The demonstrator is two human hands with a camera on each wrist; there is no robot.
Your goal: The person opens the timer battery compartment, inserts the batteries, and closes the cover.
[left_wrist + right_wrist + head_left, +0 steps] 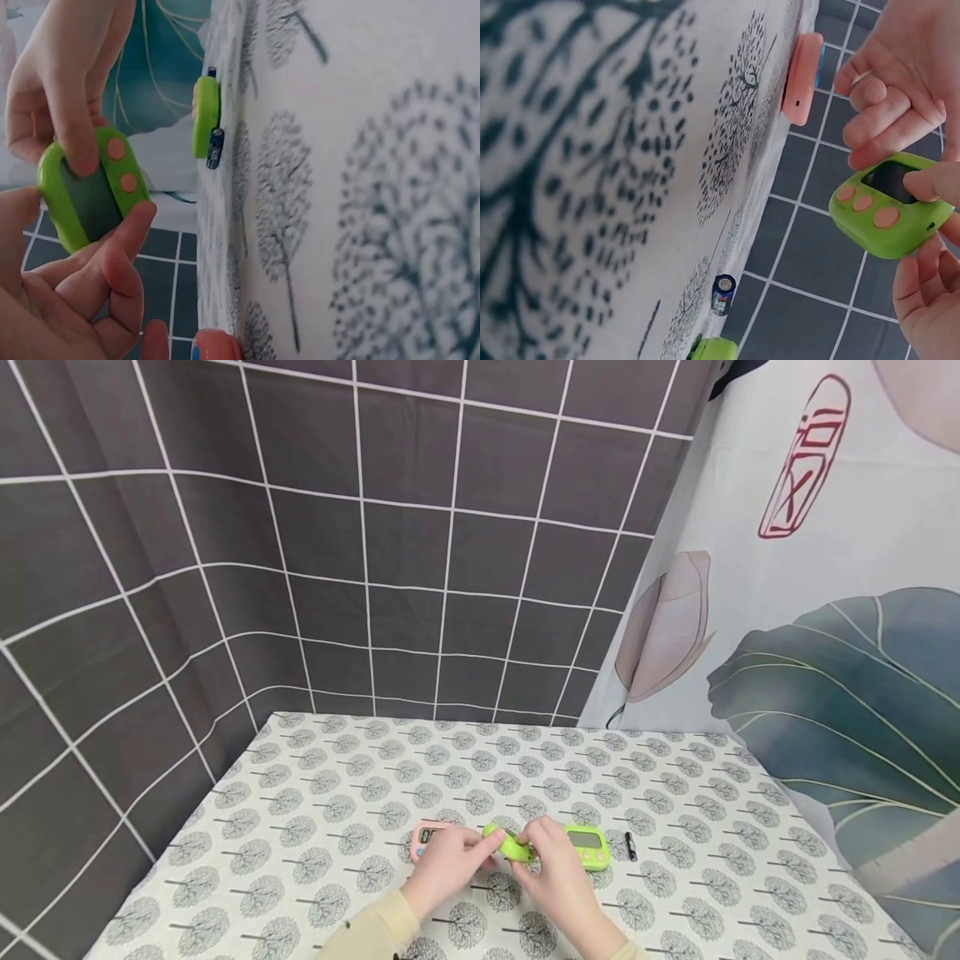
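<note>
1. Here we are, up over the bench point(262, 827), with the green timer point(513, 849) held between my two hands, raised clear of the tree-print cloth point(337, 810).
2. My left grip point(452, 862) has its left end pinched, thumb on one edge, fingertip on another.
3. My right grip point(557, 870) pinches the opposite end, and the left wrist view catches one digit lying across the grey screen point(94, 202); thumb or finger, I can't tell.
4. Round to the right wrist view: three pinkish buttons point(887, 217) face out beside that screen, and I can't make out any digits on it.
5. Over on my left, a pink timer point(427, 839) lies on the cloth, partly covered by my left hand.
6. On my right, another green timer point(588, 846) rests just beside my right hand, and past it, near but apart, lies a small dark cylinder point(630, 846).
7. A blue battery point(724, 294) shows on the cloth too, near a green corner.
</note>
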